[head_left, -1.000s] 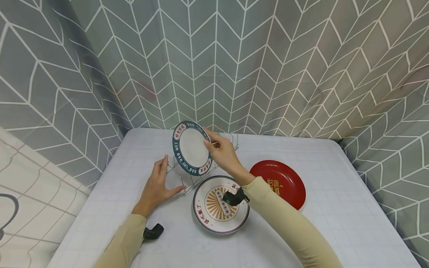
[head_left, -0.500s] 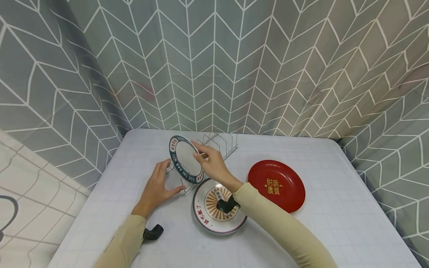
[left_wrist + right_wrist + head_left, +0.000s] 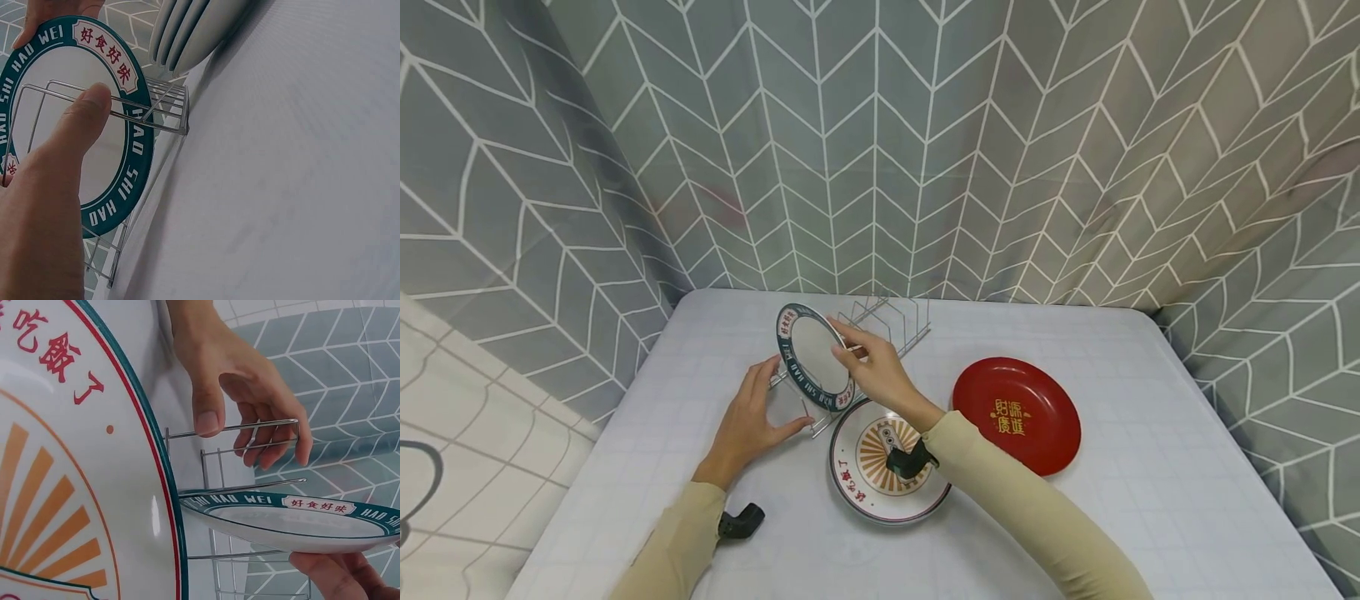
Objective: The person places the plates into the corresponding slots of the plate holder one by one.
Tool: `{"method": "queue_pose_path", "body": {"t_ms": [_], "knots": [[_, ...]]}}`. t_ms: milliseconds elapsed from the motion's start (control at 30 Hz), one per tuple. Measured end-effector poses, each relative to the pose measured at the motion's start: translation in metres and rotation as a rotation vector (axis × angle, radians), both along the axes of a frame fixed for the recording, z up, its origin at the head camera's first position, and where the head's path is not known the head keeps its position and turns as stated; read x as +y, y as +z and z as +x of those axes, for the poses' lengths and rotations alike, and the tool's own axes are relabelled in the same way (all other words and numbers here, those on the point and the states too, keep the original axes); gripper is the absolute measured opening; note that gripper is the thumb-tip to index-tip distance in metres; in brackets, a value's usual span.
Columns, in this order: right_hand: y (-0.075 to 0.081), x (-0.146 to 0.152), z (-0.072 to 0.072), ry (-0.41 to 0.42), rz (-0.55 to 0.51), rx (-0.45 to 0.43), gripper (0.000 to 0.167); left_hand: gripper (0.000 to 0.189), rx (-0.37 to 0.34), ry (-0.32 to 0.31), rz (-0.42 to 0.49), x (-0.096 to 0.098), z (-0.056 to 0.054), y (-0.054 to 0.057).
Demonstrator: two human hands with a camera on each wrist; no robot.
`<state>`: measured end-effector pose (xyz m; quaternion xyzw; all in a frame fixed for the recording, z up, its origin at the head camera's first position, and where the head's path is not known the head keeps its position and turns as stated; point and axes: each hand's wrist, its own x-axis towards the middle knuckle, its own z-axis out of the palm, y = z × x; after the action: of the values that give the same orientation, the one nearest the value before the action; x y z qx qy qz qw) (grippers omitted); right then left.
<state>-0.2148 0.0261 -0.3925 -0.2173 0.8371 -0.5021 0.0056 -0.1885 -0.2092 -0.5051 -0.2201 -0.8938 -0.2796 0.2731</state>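
My right hand [image 3: 880,362] pinches the right edge of a small white plate [image 3: 139,162] with a green lettered rim. The plate stands tilted on edge among the wires at the near end of a metal dish rack [image 3: 916,340]. Around that same end, my left hand [image 3: 748,421] holds the rack, its thumb [image 3: 94,103] on the top wire and the fingers spread across to the far side. In the right wrist view the lower part of the plate sits between upright wires [image 3: 250,487].
A stack of white plates [image 3: 865,492], the top one with an orange sunburst, lies just in front of the rack. To its right is a red oval plate [image 3: 1045,408] with gold characters. A patterned grey curtain [image 3: 910,167] hangs behind the white table [image 3: 1150,467].
Over the first half second my right hand brought the green-rimmed plate down and slightly left into the rack, turning it more edge-on. Since then both hands have stayed almost still.
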Motion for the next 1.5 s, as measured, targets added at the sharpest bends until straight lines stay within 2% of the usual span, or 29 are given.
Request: {"method": "queue_pose_path", "body": {"t_ms": [233, 400, 467, 567, 700, 867, 967, 1067, 1167, 1300, 1400, 1500], "knots": [[0.005, 0.011, 0.001, 0.033, -0.053, -0.01, 0.051, 0.113, 0.005, -0.005, 0.016, -0.001, -0.002, -0.002], [0.013, 0.045, 0.008, 0.015, -0.14, -0.002, 0.051, 0.114, 0.02, -0.009, 0.021, 0.0, -0.003, -0.004], [0.012, 0.063, 0.014, -0.002, -0.134, -0.02, 0.05, 0.114, 0.024, -0.01, 0.02, 0.0, -0.003, -0.004], [0.003, 0.089, 0.027, -0.041, -0.078, -0.043, 0.047, 0.114, 0.031, -0.008, 0.014, 0.0, -0.003, -0.004], [-0.018, 0.115, 0.045, -0.07, -0.011, -0.094, 0.045, 0.114, 0.019, -0.01, 0.008, -0.001, -0.003, -0.003], [-0.043, 0.13, 0.067, 0.0, 0.014, -0.165, 0.046, 0.114, 0.0, -0.01, 0.011, -0.003, -0.002, -0.002], [-0.052, 0.132, 0.076, 0.052, 0.074, -0.15, 0.05, 0.114, -0.01, -0.008, 0.017, -0.003, -0.001, -0.001], [-0.055, 0.133, 0.079, 0.072, 0.149, -0.102, 0.052, 0.115, -0.02, -0.004, 0.023, -0.003, 0.0, -0.001], [-0.058, 0.134, 0.077, 0.068, 0.146, -0.07, 0.049, 0.115, -0.023, 0.001, 0.023, -0.003, 0.0, -0.001], [-0.062, 0.135, 0.075, -0.024, 0.099, -0.011, 0.043, 0.115, -0.022, 0.0, 0.022, -0.002, 0.001, -0.002], [-0.064, 0.135, 0.074, -0.09, 0.139, 0.021, 0.046, 0.115, -0.022, -0.001, 0.019, -0.001, 0.0, -0.002], [-0.065, 0.136, 0.074, -0.096, 0.198, -0.012, 0.051, 0.115, -0.02, -0.003, 0.018, -0.001, -0.001, -0.002]]}}
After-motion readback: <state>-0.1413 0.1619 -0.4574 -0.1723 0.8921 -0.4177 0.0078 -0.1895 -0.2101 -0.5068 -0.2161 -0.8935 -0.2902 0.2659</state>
